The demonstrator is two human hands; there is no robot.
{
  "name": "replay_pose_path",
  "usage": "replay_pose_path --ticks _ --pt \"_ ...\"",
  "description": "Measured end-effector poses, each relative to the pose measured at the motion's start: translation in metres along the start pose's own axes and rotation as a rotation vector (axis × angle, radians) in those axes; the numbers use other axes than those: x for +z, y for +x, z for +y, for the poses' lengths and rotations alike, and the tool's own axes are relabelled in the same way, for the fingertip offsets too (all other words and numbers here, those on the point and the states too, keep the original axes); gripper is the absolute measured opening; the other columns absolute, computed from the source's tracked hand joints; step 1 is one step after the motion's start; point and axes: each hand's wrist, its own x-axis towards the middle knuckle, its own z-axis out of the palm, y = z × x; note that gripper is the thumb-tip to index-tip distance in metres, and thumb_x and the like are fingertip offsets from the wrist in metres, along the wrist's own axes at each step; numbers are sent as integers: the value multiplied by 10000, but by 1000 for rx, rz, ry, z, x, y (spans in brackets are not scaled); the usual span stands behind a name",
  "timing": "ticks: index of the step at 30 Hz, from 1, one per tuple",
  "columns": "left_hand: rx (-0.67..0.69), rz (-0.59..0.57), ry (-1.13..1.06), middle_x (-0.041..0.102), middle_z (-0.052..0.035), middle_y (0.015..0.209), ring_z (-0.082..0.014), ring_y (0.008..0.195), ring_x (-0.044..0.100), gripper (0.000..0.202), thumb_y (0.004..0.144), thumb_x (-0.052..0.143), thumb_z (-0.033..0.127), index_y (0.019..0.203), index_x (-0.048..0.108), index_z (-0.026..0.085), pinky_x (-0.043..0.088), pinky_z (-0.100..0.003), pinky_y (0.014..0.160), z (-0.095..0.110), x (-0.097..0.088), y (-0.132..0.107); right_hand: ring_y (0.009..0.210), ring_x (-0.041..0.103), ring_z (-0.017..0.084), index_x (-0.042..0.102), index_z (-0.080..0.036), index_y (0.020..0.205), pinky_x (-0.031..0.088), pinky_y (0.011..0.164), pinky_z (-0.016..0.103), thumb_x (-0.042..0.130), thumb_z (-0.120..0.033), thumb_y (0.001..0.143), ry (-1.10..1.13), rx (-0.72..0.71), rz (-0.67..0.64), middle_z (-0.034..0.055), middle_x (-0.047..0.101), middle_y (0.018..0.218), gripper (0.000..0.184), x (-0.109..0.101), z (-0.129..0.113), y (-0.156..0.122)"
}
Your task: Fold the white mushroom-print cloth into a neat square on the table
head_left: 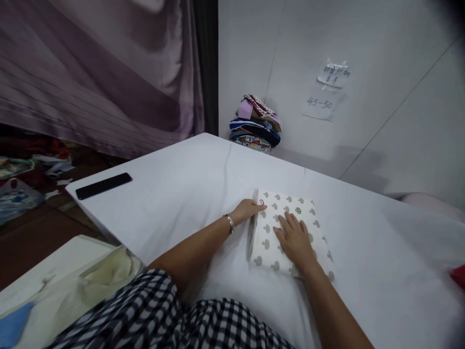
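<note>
A folded white cloth with grey-green spots [308, 218] lies on the white-covered table [189, 194]. My right hand [295, 237] rests flat on top of it, fingers stretched out and open. My left hand [247, 210] touches the cloth's left edge near its far corner, fingers extended toward the fold; a bracelet sits on that wrist. Neither hand grips anything that I can see.
A black phone [103, 185] lies near the table's left edge. A stack of folded clothes [256, 123] stands against the white wall at the back. Two paper notes [327, 87] are stuck on the wall. A cream bag [90, 281] sits at lower left. Something red [458, 276] shows at right.
</note>
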Motion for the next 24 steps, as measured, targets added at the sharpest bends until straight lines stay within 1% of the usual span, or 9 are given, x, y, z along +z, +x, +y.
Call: replay_pose_path --ticks 3,7,9,12,15,17,19,21,24 --pt "24 7 101 499 31 580 -109 559 431 430 630 652 574 598 505 171 296 -224 496 -3 5 -18 1336 274 258 451 -176 1327 180 1070 475 306 -438 926 3 14 -22 111 365 1437 500 -2 -1 0" --pt "65 32 189 484 28 560 -110 543 425 377 721 578 491 550 473 172 274 -234 489 -9 11 -28 1338 271 253 453 -180 1326 175 1072 469 310 -433 926 6 18 -31 107 363 1439 494 -4 -2 0" --pt "60 31 195 486 24 554 -110 541 429 356 754 547 445 540 474 169 276 -236 494 -11 12 -29 1338 271 254 455 -181 1325 176 1072 466 311 -440 926 8 18 -28 106 365 1438 497 -4 -1 0" --pt "48 14 184 487 23 540 -108 532 430 352 756 556 422 529 475 166 277 -235 495 -12 12 -30 1339 268 254 457 -180 1323 177 1072 466 311 -444 927 13 16 -23 110 368 1436 498 -4 -1 0" --pt "16 18 131 498 22 538 -112 526 438 393 758 547 495 547 489 169 284 -235 493 -11 11 -32 1337 273 256 455 -178 1324 178 1071 466 308 -444 928 17 14 -25 110 368 1435 499 -4 -1 0" --pt "23 57 137 534 11 572 -124 545 466 430 761 519 565 588 519 171 298 -239 504 -11 13 -32 1335 274 257 456 -179 1323 183 1070 464 304 -443 929 9 12 -23 106 368 1435 498 -5 -2 0" --pt "54 114 189 580 -3 635 -142 591 504 429 755 521 587 643 552 174 314 -243 525 -10 15 -30 1335 275 256 457 -179 1322 188 1068 464 305 -439 929 -3 10 -22 103 371 1434 494 -6 -3 0" --pt "63 149 249 609 -16 690 -156 638 529 387 767 529 551 677 568 176 322 -246 542 -9 17 -28 1334 279 254 457 -180 1322 188 1070 463 309 -434 928 -7 16 -25 102 375 1432 492 -6 -3 -1" --pt "35 140 318 624 -32 719 -165 668 544 357 832 462 473 668 570 175 320 -252 549 -8 18 -26 1333 285 249 460 -184 1321 186 1071 461 311 -427 927 1 20 -27 99 379 1430 486 -5 -3 0"
